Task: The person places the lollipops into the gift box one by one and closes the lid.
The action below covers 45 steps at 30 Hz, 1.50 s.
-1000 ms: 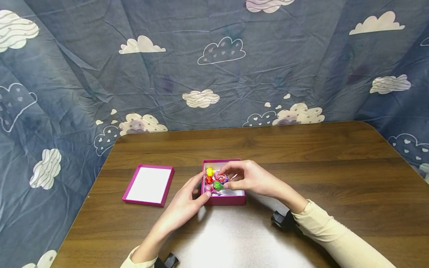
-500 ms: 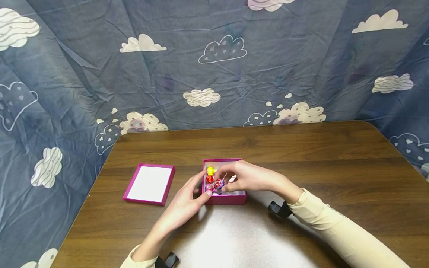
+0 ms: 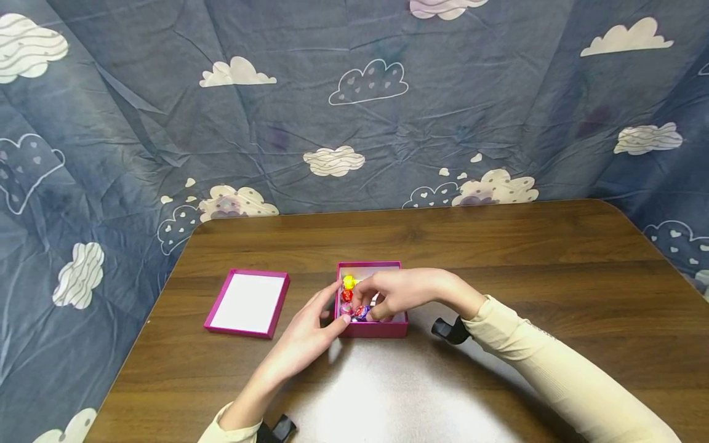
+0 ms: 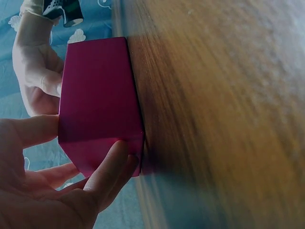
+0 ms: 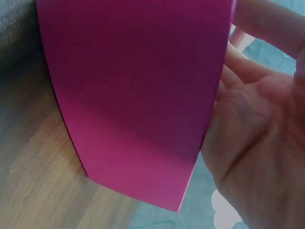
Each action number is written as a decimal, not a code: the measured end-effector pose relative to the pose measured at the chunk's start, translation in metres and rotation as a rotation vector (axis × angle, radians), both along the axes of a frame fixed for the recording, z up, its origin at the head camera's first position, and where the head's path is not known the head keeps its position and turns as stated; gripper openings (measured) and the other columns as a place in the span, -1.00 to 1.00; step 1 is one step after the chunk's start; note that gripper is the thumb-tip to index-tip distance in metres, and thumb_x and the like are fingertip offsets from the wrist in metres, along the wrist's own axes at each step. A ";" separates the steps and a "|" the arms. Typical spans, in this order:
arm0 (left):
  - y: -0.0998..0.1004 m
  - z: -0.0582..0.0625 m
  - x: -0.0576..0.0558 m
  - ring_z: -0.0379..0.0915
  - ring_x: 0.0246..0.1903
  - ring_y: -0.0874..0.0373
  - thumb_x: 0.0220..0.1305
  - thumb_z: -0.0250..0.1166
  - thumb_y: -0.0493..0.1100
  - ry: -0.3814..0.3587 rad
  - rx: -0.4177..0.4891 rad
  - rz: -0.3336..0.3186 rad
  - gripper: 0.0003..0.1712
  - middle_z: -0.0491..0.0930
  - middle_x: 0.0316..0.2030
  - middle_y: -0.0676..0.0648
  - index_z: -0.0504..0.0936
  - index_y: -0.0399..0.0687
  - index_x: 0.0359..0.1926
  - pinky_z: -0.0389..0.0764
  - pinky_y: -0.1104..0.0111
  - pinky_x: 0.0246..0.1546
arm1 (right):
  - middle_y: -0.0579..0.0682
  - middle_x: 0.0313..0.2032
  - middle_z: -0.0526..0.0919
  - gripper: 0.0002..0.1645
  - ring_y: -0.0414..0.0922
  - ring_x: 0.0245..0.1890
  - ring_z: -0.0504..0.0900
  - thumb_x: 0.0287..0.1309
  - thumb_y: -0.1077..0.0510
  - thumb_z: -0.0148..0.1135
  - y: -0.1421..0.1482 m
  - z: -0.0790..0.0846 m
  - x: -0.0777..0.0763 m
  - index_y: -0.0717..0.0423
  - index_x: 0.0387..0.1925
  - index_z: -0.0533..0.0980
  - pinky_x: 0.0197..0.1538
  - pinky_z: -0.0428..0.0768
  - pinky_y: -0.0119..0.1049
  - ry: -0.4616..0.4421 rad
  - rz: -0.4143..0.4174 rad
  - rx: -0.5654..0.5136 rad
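A magenta box [image 3: 372,331] with a white inside stands uncovered on the table. Down its left side lie a yellow lollipop [image 3: 348,282], a red one and a pink lollipop [image 3: 346,309]. My right hand [image 3: 407,292] reaches in over the front wall, thumb and fingers pinching a blue-purple lollipop [image 3: 362,312] beside the pink one. The sticks and part of the box's inside are hidden behind that hand. My left hand [image 3: 307,335] holds the box at its front left corner; in the left wrist view its fingers bend around the magenta wall [image 4: 95,90].
Left of the box, a magenta lid [image 3: 246,303] lies with its white inside up. The brown wooden table [image 3: 526,264] ends at a blue cloth backdrop [image 3: 365,135] printed with clouds. A dark wrist device [image 3: 450,330] hangs below the right forearm.
My right hand has moved left and toward the front of the box, bringing the blue-purple lollipop beside the pink one. The green lollipop is now hidden. The left hand stays at the corner.
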State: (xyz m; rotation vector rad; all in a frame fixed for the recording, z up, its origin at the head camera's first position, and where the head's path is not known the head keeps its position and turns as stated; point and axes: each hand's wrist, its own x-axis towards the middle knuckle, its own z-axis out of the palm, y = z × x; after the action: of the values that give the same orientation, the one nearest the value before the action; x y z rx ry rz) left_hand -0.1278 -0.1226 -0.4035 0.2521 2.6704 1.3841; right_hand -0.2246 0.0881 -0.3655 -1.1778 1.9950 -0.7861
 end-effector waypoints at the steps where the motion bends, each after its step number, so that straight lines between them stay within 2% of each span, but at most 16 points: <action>1: 0.000 0.000 0.000 0.48 0.05 -0.03 0.31 0.28 -0.01 -0.002 0.002 -0.001 -0.25 0.30 0.37 0.02 0.24 0.16 0.48 0.49 0.01 -0.02 | -0.14 -0.31 0.60 -0.72 -0.26 -0.44 0.55 0.08 0.39 0.16 -0.001 0.000 0.000 0.08 -0.17 0.54 -0.38 0.53 -0.40 -0.005 0.003 0.014; 6: 0.000 -0.001 0.000 0.47 0.06 -0.04 0.32 0.28 -0.01 -0.008 0.009 -0.004 -0.25 0.29 0.37 0.02 0.24 0.16 0.48 0.48 0.00 -0.02 | -0.16 -0.31 0.60 -0.72 -0.29 -0.46 0.54 0.08 0.41 0.16 -0.004 -0.001 0.000 0.08 -0.19 0.54 -0.40 0.54 -0.39 0.002 -0.009 0.074; 10: 0.000 -0.001 0.000 0.47 0.05 -0.04 0.31 0.27 -0.02 0.000 0.011 -0.006 -0.25 0.30 0.37 0.01 0.24 0.14 0.48 0.48 0.00 -0.01 | -0.16 -0.33 0.61 -0.72 -0.27 -0.46 0.55 0.05 0.42 0.19 -0.005 -0.002 0.001 0.11 -0.20 0.55 -0.39 0.56 -0.38 0.040 -0.028 0.079; 17: -0.001 0.000 0.001 0.47 0.07 -0.04 0.32 0.27 -0.01 -0.007 0.015 -0.009 -0.25 0.28 0.38 0.02 0.23 0.17 0.48 0.48 -0.01 0.00 | -0.20 -0.38 0.59 -0.73 -0.25 -0.34 0.55 -0.02 0.42 0.27 -0.006 -0.004 0.004 0.14 -0.23 0.60 -0.30 0.53 -0.40 0.165 -0.039 0.025; 27: -0.001 0.000 0.001 0.46 0.07 -0.04 0.32 0.28 -0.01 -0.020 0.014 0.000 -0.25 0.29 0.37 0.01 0.24 0.18 0.48 0.49 0.01 -0.02 | -0.24 -0.42 0.59 -0.71 -0.24 -0.37 0.55 -0.06 0.38 0.32 -0.005 -0.008 0.009 0.10 -0.23 0.67 -0.29 0.52 -0.42 0.320 -0.055 -0.009; 35: 0.000 0.000 0.001 0.46 0.06 -0.02 0.32 0.28 0.00 -0.018 0.007 -0.002 -0.25 0.29 0.37 0.01 0.24 0.18 0.48 0.49 0.02 -0.03 | -0.21 -0.32 0.65 -0.65 -0.25 -0.40 0.57 -0.11 0.42 0.30 -0.007 -0.012 0.010 0.09 -0.22 0.69 -0.30 0.53 -0.43 0.373 -0.075 -0.028; 41: 0.000 0.001 0.001 0.47 0.06 -0.03 0.32 0.27 0.00 -0.012 0.014 -0.007 -0.25 0.28 0.38 -0.01 0.23 0.17 0.48 0.49 0.02 -0.02 | -0.22 -0.34 0.63 -0.62 -0.25 -0.38 0.58 -0.12 0.45 0.27 -0.008 -0.013 0.007 0.07 -0.23 0.70 -0.29 0.53 -0.43 0.377 -0.081 -0.015; 45: 0.000 0.001 0.001 0.49 0.06 -0.02 0.33 0.27 -0.03 -0.011 0.030 -0.016 -0.25 0.30 0.37 -0.02 0.23 0.15 0.49 0.53 0.08 -0.07 | -0.22 -0.38 0.62 -0.61 -0.25 -0.39 0.60 -0.14 0.48 0.26 -0.006 -0.014 0.005 0.05 -0.27 0.68 -0.29 0.54 -0.42 0.379 -0.074 -0.050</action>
State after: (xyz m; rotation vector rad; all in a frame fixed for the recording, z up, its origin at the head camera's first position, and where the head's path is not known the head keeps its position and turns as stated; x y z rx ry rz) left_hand -0.1270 -0.1230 -0.4027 0.2674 2.6353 1.4175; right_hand -0.2193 0.0821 -0.3793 -1.3686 2.3491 -0.6906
